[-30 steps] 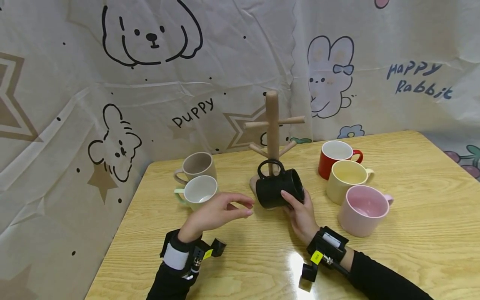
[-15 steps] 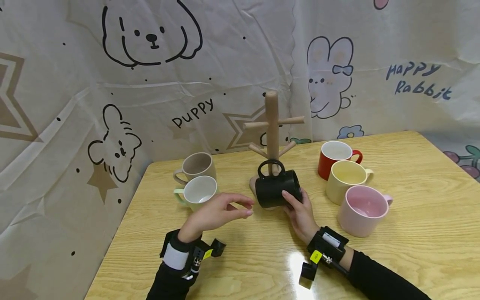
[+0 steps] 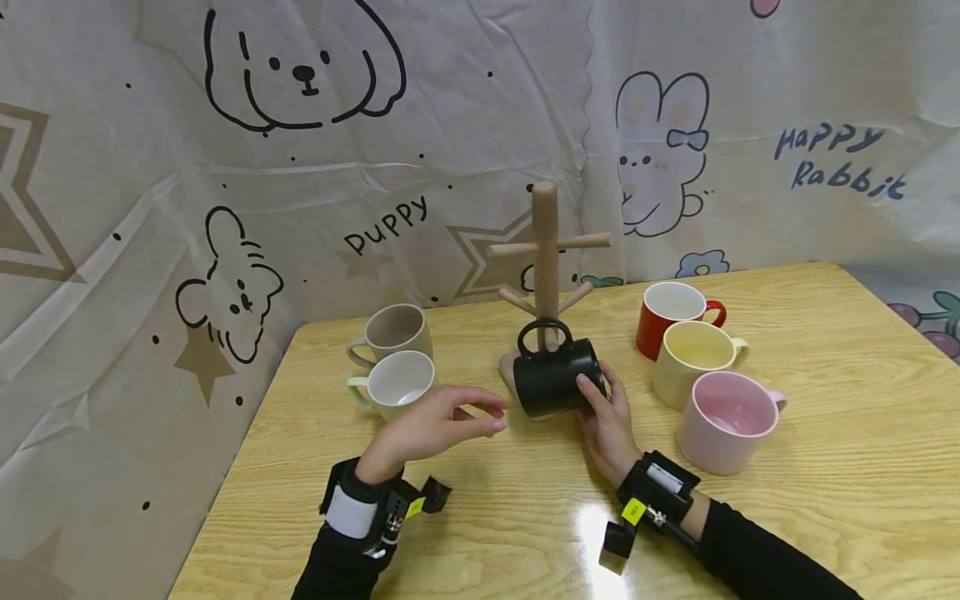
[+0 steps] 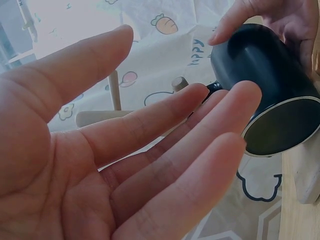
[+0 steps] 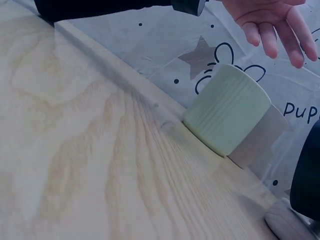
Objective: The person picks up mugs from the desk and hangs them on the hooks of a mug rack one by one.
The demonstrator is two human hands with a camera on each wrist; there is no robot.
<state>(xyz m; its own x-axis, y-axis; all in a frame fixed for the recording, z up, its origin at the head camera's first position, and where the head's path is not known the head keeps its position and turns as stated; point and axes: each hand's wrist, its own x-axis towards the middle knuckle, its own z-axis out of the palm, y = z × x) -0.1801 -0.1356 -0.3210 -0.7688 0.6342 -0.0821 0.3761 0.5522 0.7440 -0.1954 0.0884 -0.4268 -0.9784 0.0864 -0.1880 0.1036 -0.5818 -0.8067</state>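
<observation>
Black mug (image 3: 553, 377), pale wood rack (image 3: 545, 250), red mug (image 3: 666, 317), pink mug (image 3: 726, 421), green mug (image 3: 393, 383)

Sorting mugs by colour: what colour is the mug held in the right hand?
Black mug; the head view shows it best.

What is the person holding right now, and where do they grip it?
The right hand grips the black mug by its rim end, tipped sideways. The left hand holds nothing.
</observation>
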